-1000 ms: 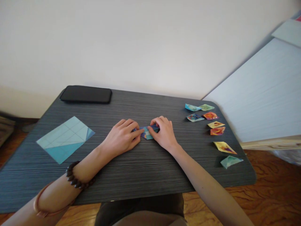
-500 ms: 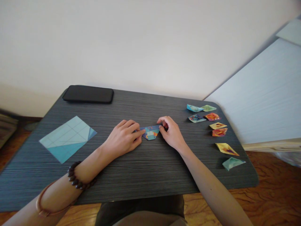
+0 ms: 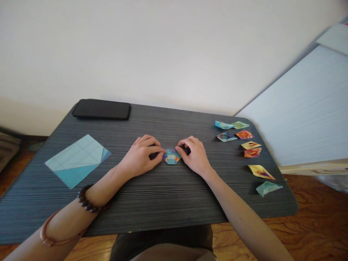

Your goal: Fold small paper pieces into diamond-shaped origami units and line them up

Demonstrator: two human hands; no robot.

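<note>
A small folded piece of patterned paper [image 3: 171, 157], blue with orange and pale patches, lies flat on the dark striped table [image 3: 168, 195] near its middle. My left hand [image 3: 141, 156] pinches the paper's left end with fingertips curled. My right hand [image 3: 193, 155] pinches its right end the same way. Both hands rest on the tabletop, with the paper between them. A dark bead bracelet and a thin cord sit on my left wrist.
A black phone [image 3: 101, 109] lies at the table's far left. A light blue creased sheet [image 3: 77, 160] lies at the left. Several small folded coloured paper pieces [image 3: 251, 146] are spread along the right edge. A white slatted surface [image 3: 304, 112] stands to the right.
My two hands have drawn closer together, and the paper between them has become shorter and more compact. My right hand moved left; its fingers now press the paper's right end.
</note>
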